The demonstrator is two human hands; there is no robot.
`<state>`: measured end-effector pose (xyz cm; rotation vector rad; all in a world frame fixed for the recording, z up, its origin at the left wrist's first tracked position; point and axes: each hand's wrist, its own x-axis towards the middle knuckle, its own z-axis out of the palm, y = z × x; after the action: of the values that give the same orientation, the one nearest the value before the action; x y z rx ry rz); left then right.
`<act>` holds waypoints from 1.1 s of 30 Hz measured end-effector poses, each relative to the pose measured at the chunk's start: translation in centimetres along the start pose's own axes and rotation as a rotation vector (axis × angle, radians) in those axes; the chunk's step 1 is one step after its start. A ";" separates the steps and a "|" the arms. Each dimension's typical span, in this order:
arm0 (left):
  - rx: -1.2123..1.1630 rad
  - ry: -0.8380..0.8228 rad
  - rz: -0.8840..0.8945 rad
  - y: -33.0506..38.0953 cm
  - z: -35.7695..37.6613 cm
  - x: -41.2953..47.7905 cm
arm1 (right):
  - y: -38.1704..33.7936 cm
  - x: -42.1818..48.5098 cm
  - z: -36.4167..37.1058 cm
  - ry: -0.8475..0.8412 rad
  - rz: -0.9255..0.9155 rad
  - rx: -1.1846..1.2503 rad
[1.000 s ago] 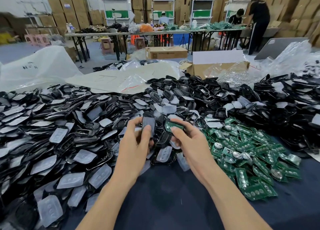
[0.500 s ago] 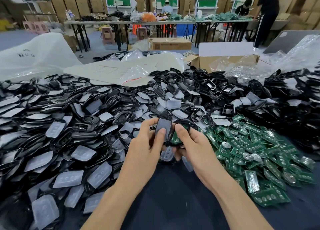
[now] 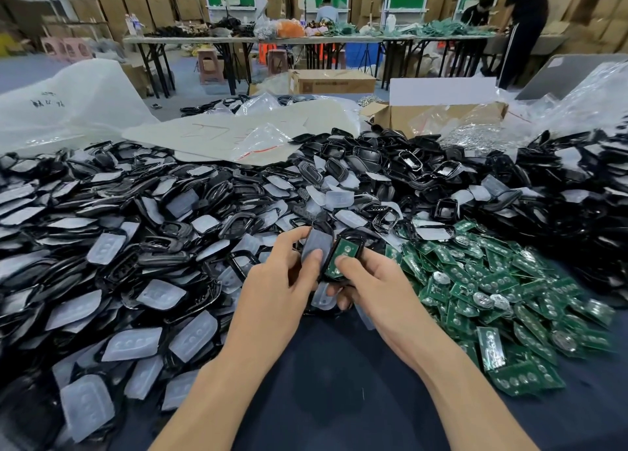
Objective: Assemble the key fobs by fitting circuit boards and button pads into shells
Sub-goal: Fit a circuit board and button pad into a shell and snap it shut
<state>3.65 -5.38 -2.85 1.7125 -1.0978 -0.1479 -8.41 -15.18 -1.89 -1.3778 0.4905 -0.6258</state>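
My left hand (image 3: 282,280) grips a black shell half with a translucent grey button pad (image 3: 316,243) seated in it, thumb pressing on the pad. My right hand (image 3: 377,280) holds another black shell (image 3: 353,243) with a green circuit board (image 3: 343,253) lying in it, thumb on the board's lower end. The two halves touch along one long edge, opened like a book, above the dark blue table (image 3: 333,382). A loose pad lies under my fingers.
A big heap of black shells and translucent pads (image 3: 136,246) fills the left and back. Green circuit boards (image 3: 492,301) are piled at the right. A cardboard box (image 3: 438,114), plastic bags and paper sheets lie behind. People work at far tables.
Both hands have come closer together, and the shell with the board now sits tilted against the pad half. The board's green face has turned more into view.
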 end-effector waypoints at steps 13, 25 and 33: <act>0.053 -0.072 0.031 0.1 0.0 -0.2 | 0.0 0.1 -0.4 0.122 -0.011 -0.028; 0.031 -0.209 0.051 -0.3 -0.1 -0.1 | -0.5 -0.1 -0.5 0.214 0.010 -0.100; -0.031 -0.163 0.033 0.2 -0.3 -0.3 | -0.6 -0.2 -0.4 0.207 0.018 -0.112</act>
<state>3.48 -4.98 -2.66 1.6765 -1.2359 -0.2867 -8.87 -15.41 -1.38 -1.4190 0.7117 -0.7392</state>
